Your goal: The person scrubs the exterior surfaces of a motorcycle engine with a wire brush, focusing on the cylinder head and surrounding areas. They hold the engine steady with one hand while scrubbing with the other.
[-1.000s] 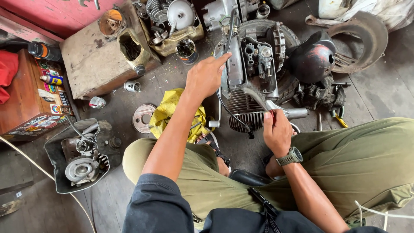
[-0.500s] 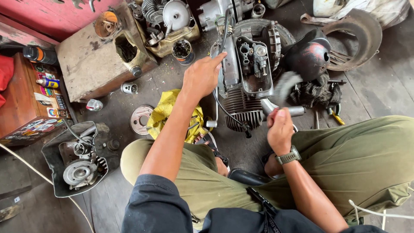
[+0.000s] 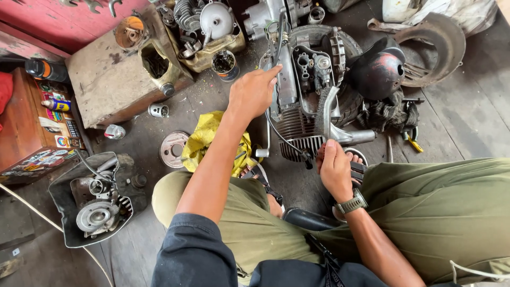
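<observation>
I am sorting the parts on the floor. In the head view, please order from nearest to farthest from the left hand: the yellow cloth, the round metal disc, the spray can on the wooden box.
From the left hand:
1. Yellow cloth, just below it, under the forearm.
2. Round metal disc, left of the cloth on the floor.
3. Spray can, far left on the wooden box.

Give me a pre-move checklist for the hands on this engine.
1. Left hand steadying the engine: ok, it rests on the casing's left edge.
2. Right hand gripping the kick lever: ok, closed at its lower end.
3. Lever seated on its shaft: cannot tell, joint hidden.
4. Yellow rag clear of the hands: ok, beside the engine.
5. Cable under the engine free: cannot tell.
</observation>
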